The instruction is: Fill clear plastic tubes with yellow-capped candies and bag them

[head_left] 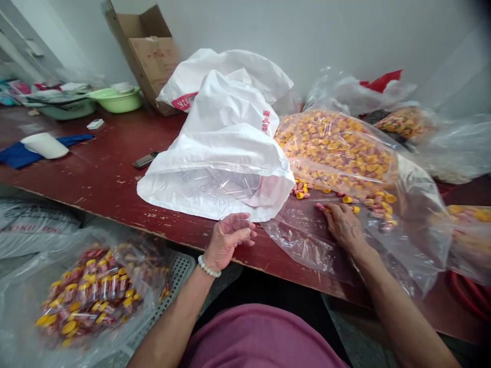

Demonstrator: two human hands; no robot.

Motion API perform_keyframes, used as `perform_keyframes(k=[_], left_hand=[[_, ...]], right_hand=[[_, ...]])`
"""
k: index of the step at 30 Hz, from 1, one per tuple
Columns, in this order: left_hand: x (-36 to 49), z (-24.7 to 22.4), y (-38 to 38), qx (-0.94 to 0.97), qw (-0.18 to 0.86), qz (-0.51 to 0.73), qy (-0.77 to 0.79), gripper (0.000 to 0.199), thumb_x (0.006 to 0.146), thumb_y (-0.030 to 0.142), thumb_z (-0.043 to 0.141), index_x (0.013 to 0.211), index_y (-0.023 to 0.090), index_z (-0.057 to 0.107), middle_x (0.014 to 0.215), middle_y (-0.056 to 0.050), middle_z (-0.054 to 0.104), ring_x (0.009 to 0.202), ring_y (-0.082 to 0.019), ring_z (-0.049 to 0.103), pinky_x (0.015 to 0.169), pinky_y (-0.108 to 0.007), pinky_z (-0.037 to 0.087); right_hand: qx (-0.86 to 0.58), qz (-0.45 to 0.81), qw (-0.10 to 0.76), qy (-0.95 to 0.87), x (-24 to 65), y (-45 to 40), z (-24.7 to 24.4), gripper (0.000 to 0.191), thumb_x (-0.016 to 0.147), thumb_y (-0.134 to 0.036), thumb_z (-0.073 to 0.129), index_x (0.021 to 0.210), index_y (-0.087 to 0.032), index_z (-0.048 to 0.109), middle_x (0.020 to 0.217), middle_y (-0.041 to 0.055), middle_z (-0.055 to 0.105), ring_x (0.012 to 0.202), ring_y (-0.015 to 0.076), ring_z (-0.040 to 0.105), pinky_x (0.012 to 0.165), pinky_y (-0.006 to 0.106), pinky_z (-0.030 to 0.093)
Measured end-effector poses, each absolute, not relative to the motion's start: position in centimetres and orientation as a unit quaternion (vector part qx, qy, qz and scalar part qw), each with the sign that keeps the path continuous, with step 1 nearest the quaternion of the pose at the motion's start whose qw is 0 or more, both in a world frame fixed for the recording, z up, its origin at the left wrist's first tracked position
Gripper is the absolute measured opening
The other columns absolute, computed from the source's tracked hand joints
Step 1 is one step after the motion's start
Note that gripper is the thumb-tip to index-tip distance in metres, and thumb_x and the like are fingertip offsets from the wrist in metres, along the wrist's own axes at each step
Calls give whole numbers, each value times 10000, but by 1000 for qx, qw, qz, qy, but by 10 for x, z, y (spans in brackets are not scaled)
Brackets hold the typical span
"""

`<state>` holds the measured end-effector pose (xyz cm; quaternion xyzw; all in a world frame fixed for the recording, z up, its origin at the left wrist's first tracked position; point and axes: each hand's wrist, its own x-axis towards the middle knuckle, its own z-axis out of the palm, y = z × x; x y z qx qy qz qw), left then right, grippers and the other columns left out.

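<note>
My left hand (pixel 230 239), with a beaded bracelet at its wrist, holds a clear plastic tube (pixel 235 222) in front of a white sack (pixel 215 153). Inside the open mouth of that sack lie several clear tubes (pixel 226 184). Over the clear plastic bag at the right, my right hand (pixel 344 225) has its fingers closed on a small red piece with a yellow cap (pixel 321 207). Loose yellow-capped pieces (pixel 379 204) lie just beyond it, and a large heap of them (pixel 337 143) fills the bag behind.
Filled yellow-capped tubes (pixel 95 286) sit in a plastic bag over a grey crate (pixel 180 271) at lower left. On the red table (pixel 95 179) are a phone (pixel 144 160), a white roll (pixel 45 145) and a green basin (pixel 118 99). Behind stands a cardboard box (pixel 153 56).
</note>
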<state>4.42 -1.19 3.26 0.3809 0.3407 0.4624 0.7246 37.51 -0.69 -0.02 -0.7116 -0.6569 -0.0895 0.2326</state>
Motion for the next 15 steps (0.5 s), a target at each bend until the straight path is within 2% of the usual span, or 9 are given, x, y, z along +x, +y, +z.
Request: perform_keyframes(k=[2, 5, 9, 15], left_hand=[[42, 32, -15, 423, 679, 464, 381, 402, 644, 202, 747, 1015, 134, 609, 860, -61, 670, 729, -166, 641, 575, -263, 537], [39, 31, -21, 463, 642, 441, 423, 399, 636, 220, 751, 1005, 130, 629, 886, -75, 679, 776, -171, 630, 572, -240, 525], [40, 34, -30, 508, 616, 419, 433, 352, 644, 206, 735, 980, 131, 660, 925, -86, 690, 819, -184, 626, 625, -253, 519], [40, 38, -37, 516, 604, 434, 425, 309, 644, 173, 734, 946, 151, 673, 951, -78, 693, 891, -194, 632, 825, -306, 492]], right_hand=[[-671, -41, 339, -658, 343, -17, 15, 260, 886, -315, 425, 1004, -181, 613, 943, 121, 589, 875, 233, 550, 769, 378, 455], [-561, 82, 437, -699, 283, -36, 45, 229, 903, -281, 433, 1065, -215, 582, 1009, 89, 552, 941, 195, 548, 801, 343, 476], [-464, 157, 428, -760, 226, -49, 67, 272, 908, -192, 403, 1134, -237, 545, 1035, 87, 507, 984, 180, 533, 821, 335, 485], [-410, 183, 405, -796, 212, -45, 64, 322, 904, -164, 406, 1208, -233, 487, 1039, 82, 561, 947, 168, 570, 798, 305, 503]])
